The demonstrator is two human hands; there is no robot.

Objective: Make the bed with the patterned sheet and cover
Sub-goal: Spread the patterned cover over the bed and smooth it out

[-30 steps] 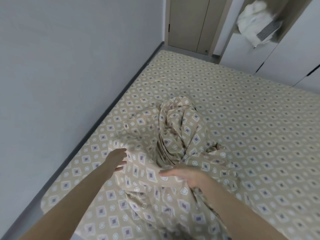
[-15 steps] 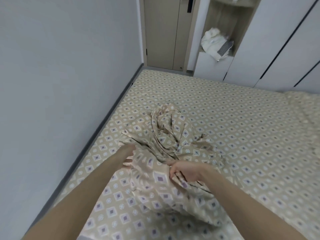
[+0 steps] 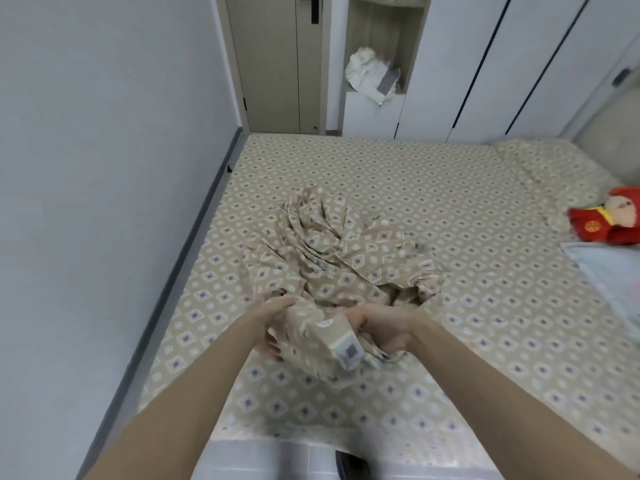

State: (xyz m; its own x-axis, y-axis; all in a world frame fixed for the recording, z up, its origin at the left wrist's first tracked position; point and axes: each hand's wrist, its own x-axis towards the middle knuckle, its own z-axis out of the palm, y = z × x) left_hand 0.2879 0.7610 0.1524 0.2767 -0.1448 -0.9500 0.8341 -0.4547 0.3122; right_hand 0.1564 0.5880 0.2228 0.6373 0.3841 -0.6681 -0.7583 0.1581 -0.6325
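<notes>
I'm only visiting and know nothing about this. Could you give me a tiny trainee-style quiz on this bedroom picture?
1. True or false: the left hand and right hand both grip the crumpled cover.
2. What lies on the bed at the far right? A) red plush toy B) book C) lamp
3. Fill in: the bed's left side runs along the ___.
Key: 1 true; 2 A; 3 wall.

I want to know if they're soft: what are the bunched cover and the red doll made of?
The bunched cover looks like thin woven cloth, maybe cotton, matte: it falls in soft folds without shine. The red doll looks like stuffed plush fabric: its shape is rounded and its edges fuzzy, though it is blurred.
</notes>
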